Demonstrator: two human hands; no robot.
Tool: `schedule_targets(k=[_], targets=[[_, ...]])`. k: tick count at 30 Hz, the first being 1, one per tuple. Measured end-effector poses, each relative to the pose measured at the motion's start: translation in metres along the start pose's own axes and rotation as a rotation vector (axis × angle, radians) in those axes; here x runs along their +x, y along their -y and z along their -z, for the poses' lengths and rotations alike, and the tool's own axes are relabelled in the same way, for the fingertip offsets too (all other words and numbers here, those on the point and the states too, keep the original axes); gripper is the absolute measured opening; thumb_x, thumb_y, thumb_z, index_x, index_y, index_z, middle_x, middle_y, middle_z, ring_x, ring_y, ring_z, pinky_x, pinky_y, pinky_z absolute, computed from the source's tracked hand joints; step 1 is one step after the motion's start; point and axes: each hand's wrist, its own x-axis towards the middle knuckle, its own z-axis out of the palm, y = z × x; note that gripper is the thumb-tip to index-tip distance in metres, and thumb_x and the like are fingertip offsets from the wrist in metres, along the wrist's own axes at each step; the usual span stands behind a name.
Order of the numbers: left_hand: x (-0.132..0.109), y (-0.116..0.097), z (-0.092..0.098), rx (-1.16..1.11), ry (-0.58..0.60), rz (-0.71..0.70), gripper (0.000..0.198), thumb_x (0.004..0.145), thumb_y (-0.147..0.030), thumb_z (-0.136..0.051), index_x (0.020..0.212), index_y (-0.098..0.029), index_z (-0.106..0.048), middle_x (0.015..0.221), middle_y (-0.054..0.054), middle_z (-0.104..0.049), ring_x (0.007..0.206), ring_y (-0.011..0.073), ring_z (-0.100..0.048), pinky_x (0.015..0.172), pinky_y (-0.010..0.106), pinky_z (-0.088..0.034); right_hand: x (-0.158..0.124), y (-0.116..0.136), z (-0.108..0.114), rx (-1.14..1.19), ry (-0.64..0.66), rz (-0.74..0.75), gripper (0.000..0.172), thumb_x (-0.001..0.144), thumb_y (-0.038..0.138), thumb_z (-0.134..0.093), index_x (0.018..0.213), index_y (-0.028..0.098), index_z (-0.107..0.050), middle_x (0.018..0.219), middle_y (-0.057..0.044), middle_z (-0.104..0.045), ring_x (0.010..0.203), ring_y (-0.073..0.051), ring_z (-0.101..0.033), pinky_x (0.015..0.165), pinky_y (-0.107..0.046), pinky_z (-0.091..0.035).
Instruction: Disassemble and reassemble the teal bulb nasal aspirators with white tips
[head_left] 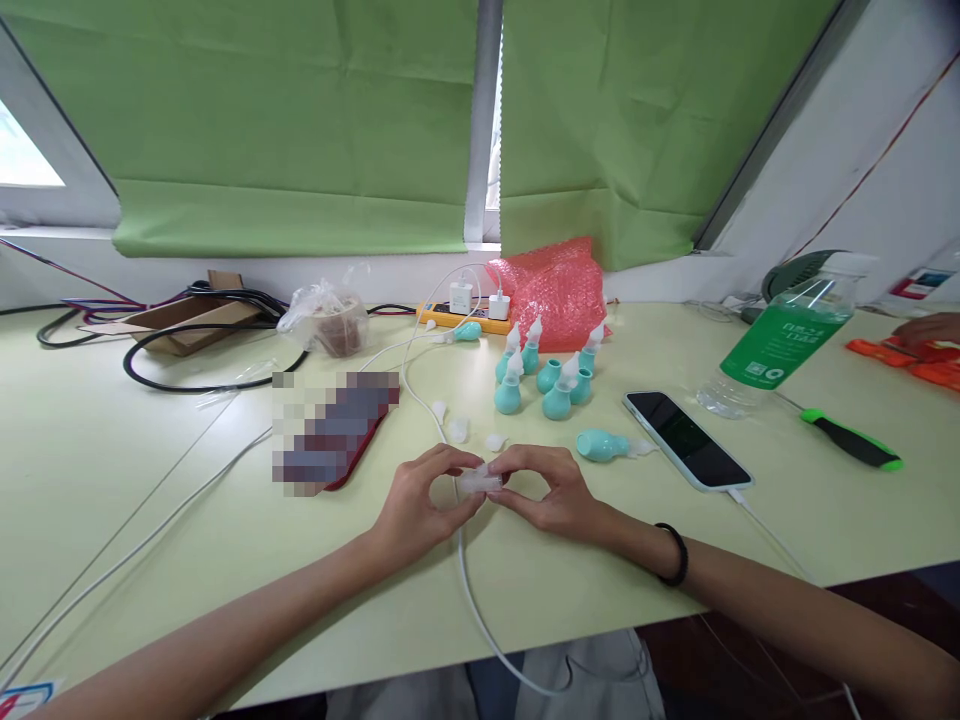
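Note:
Between the fingertips of both hands is a small translucent plastic piece (pixel 480 481), held just above the table near the front. My left hand (pixel 427 492) pinches its left end, and my right hand (pixel 551 487) pinches the right end. Beyond them lie loose clear tips (pixel 459 430). Several teal squeeze bulbs (pixel 508 396) stand farther back, most wearing a clear pointed tip. One teal bulb with a tip (pixel 602 446) lies on its side to the right of my right hand. Another bulb (pixel 468 331) rests by the power strip.
A white cable (pixel 466 590) runs under my hands. A phone (pixel 688 440) and a tilted water bottle (pixel 784 335) are right, with a green-black handled tool (pixel 851 440). At the back are red bubble wrap (pixel 555 295) and a power strip (pixel 431 318). Another person's hand (pixel 930 330) shows far right.

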Motion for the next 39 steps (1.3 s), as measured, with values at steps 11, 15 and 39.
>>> schedule_targets(k=[11, 15, 39], targets=[[-0.004, 0.005, -0.001, 0.099, 0.003, -0.233, 0.025, 0.069, -0.012, -0.055, 0.093, -0.014, -0.054, 0.081, 0.008, -0.061, 0.074, 0.016, -0.055, 0.063, 0.027, -0.048, -0.001, -0.001, -0.001, 0.042, 0.032, 0.026, 0.015, 0.068, 0.017, -0.061, 0.082, 0.017, -0.057, 0.071, -0.002, -0.061, 0.062, -0.01, -0.057, 0.062, -0.024, -0.049], [-0.004, 0.009, -0.002, 0.036, -0.015, -0.352, 0.02, 0.067, -0.01, -0.057, 0.087, -0.014, -0.054, 0.074, 0.007, -0.061, 0.071, 0.0157, -0.055, 0.06, 0.027, -0.048, -0.003, -0.002, -0.002, 0.061, 0.063, 0.034, 0.016, 0.068, 0.016, -0.061, 0.084, 0.017, -0.057, 0.074, -0.002, -0.062, 0.064, -0.011, -0.057, 0.063, -0.025, -0.049], [-0.003, 0.0, -0.004, -0.097, -0.116, 0.166, 0.016, 0.067, -0.025, -0.062, 0.078, -0.015, -0.059, 0.078, 0.003, -0.064, 0.063, 0.012, -0.058, 0.053, 0.022, -0.053, 0.005, -0.024, 0.004, -0.556, 0.191, -0.296, 0.032, 0.076, 0.032, -0.048, 0.105, 0.019, -0.053, 0.101, -0.009, -0.048, 0.097, -0.022, -0.044, 0.082, -0.04, -0.041]])
